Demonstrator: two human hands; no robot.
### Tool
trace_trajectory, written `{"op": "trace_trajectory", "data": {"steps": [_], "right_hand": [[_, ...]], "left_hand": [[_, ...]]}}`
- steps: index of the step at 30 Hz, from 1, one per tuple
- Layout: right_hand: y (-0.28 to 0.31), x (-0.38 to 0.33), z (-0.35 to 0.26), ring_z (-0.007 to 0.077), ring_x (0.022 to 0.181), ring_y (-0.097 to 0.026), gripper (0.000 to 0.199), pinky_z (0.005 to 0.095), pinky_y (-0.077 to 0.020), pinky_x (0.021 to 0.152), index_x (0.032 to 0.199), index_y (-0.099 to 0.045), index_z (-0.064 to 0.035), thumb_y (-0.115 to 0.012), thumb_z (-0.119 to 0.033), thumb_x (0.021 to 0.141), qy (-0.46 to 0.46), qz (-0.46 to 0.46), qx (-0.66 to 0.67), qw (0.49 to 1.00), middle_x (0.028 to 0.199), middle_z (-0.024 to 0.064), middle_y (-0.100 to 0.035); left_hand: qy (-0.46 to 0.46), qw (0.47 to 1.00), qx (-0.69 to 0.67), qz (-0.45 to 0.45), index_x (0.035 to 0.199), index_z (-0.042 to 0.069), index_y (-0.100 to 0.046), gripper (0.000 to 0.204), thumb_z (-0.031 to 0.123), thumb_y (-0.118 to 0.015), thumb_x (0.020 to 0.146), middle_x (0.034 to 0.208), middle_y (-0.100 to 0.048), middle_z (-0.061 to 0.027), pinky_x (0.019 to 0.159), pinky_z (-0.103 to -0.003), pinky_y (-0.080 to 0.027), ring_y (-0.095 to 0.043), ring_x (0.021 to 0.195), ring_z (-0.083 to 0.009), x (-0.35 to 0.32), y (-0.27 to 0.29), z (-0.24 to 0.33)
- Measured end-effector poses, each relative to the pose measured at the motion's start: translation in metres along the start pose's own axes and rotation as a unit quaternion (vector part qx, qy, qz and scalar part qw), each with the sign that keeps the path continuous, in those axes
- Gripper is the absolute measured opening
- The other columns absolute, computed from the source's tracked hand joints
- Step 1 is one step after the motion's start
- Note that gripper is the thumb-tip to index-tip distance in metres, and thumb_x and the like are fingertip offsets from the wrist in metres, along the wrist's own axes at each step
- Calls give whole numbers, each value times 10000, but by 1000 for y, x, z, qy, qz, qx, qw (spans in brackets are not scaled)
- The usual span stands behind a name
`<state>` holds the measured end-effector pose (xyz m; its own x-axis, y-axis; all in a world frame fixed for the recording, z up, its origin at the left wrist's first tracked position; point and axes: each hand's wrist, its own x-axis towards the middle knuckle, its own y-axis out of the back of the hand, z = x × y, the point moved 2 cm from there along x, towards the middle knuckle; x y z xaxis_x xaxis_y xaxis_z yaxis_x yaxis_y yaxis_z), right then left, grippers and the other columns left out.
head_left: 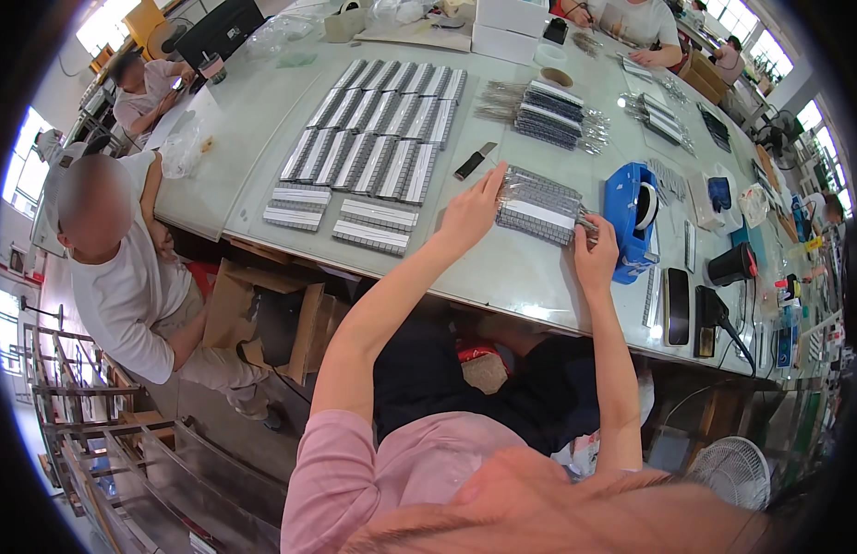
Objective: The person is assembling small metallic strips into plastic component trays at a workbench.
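Observation:
A stack of dark grey segmented strips (539, 207), with one white band showing, lies on the table in front of me, and clear film seems to shine over its top. Straight fingers of my left hand (476, 209) lie along the stack's left end and hold it there. At its lower right corner, my right hand (596, 249) has its fingers closed on the strip ends. A utility knife (475, 161) with its blade out lies just beyond my left hand. To the right of my right hand stands a blue tape dispenser (634, 222) with a roll in it.
Rows of similar grey-and-white bundles (373, 129) cover the table's left part. More strips with wire ends (549, 115) lie ahead. A phone (676, 307) and a black cup (731, 265) are at right. A person in a white shirt (133, 268) sits at left beside a cardboard box (227, 309).

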<state>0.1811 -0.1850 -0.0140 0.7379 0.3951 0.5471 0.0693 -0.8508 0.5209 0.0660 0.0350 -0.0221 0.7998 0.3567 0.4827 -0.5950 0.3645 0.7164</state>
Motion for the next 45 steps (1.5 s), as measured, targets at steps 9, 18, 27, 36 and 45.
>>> {"op": "trace_trajectory", "data": {"steps": [9,18,27,36,45], "right_hand": [[32,-6,-9,365,1174,-503,421,433,-383,1016,1202,-574,-11,-686,-206,846,116,42,-179,976,1270,184,-543],[10,-16,-34,331,1191,-479,411,435,-386,1002,1225,-586,-48,-694,-190,855,133,43,-142,980,1307,154,-515],[2,2,-54,258,1026,-529,216,423,-397,842,914,-642,-149,-733,-186,721,189,-6,-194,963,1059,-24,-640],[4,17,-40,272,1105,-488,351,451,-345,941,982,-621,-159,-760,-174,660,237,-190,-153,940,1119,-24,-643],[-2,17,-40,273,1142,-488,370,450,-308,994,984,-594,-140,-775,-174,663,185,-267,-133,936,1113,-2,-652]], "left_hand": [[55,994,-96,7,1462,92,-295,660,181,-584,875,1247,-555,-232,807,-502,-505,-599,994,-424,-1,-11,14],[44,995,-75,55,1471,66,-277,706,15,-558,825,1360,-484,-233,934,-462,-471,-528,1160,-399,4,-21,0],[51,992,-117,1,1468,42,-307,679,-48,-491,820,1379,-478,-231,962,-428,-460,-517,1205,-395,-7,22,1],[8,985,-163,48,1502,40,-209,750,-11,-561,840,1347,-474,-268,868,-450,-492,-540,1122,-456,-16,6,20],[28,985,-171,20,1490,1,-211,769,28,-614,836,1415,-402,-270,993,-446,-427,-455,1244,-442,-28,19,15]]}}
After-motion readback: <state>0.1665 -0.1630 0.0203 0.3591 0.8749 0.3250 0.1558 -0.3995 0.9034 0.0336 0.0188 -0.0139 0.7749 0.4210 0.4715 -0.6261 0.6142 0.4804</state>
